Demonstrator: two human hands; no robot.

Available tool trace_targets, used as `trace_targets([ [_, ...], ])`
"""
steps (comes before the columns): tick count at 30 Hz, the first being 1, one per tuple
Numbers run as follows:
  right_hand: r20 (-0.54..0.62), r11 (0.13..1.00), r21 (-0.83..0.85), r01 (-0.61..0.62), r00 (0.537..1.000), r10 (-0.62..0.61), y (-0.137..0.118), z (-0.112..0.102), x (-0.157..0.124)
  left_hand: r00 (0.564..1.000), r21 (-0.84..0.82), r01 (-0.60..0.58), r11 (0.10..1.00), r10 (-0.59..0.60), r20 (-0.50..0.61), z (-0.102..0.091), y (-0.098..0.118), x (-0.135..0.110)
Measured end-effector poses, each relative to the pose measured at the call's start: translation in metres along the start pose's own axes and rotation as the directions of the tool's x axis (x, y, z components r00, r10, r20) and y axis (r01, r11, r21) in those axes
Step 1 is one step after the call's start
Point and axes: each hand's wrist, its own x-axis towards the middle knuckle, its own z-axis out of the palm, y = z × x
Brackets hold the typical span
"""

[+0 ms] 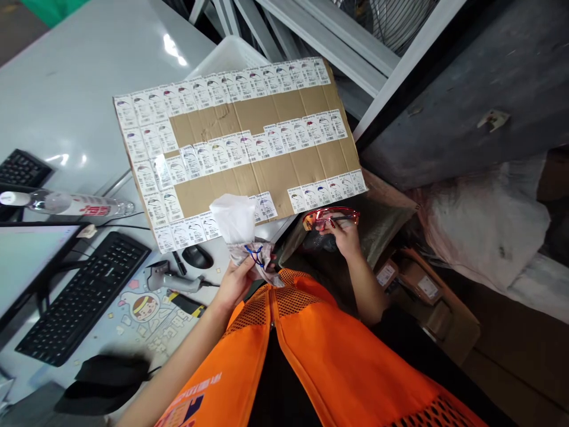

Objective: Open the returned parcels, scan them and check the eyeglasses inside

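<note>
My left hand [240, 279] is closed round a small grey cloth pouch [264, 259] with a blue drawstring. A white, translucent sheet or bag [233, 218] stands up out of the same grip. In my right hand [344, 237] is a pair of red-framed sunglasses [332, 217] with a shiny reddish-orange lens, pinched by the frame. Just beyond both hands leans a cardboard board [275, 175] covered in rows of white labels, each with a small picture of glasses.
On the left of the desk are a keyboard [84, 296], a monitor [33, 261], a mouse [197, 257], a barcode scanner [171, 279] and a clear bottle [80, 203]. Behind the board stands a white basket [231, 52]. Cardboard boxes [427, 284] sit low on the right, beside a metal frame [373, 89].
</note>
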Motion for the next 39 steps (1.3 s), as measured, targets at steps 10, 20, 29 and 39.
trace_targets([
  [10, -0.059, 0.998, 0.023, -0.054, 0.997, 0.055, 0.01, -0.013, 0.0, 1.0, 0.001, 0.004, 1.0, -0.004, 0.0, 0.002, -0.002, 0.002],
  [20, -0.034, 1.0, 0.013, -0.016, 0.999, 0.017, 0.017, -0.013, 0.003, 0.999, 0.018, 0.028, 0.999, -0.028, -0.016, -0.002, -0.006, 0.002],
  [29, -0.006, 1.0, -0.025, -0.016, 1.0, 0.016, 0.019, -0.015, 0.003, 0.999, 0.025, 0.021, 0.999, -0.02, -0.039, -0.001, -0.007, 0.002],
  [39, -0.015, 1.0, -0.016, -0.002, 1.0, 0.001, 0.025, -0.014, 0.005, 0.999, 0.021, 0.02, 1.0, -0.019, -0.042, -0.001, -0.009, 0.002],
])
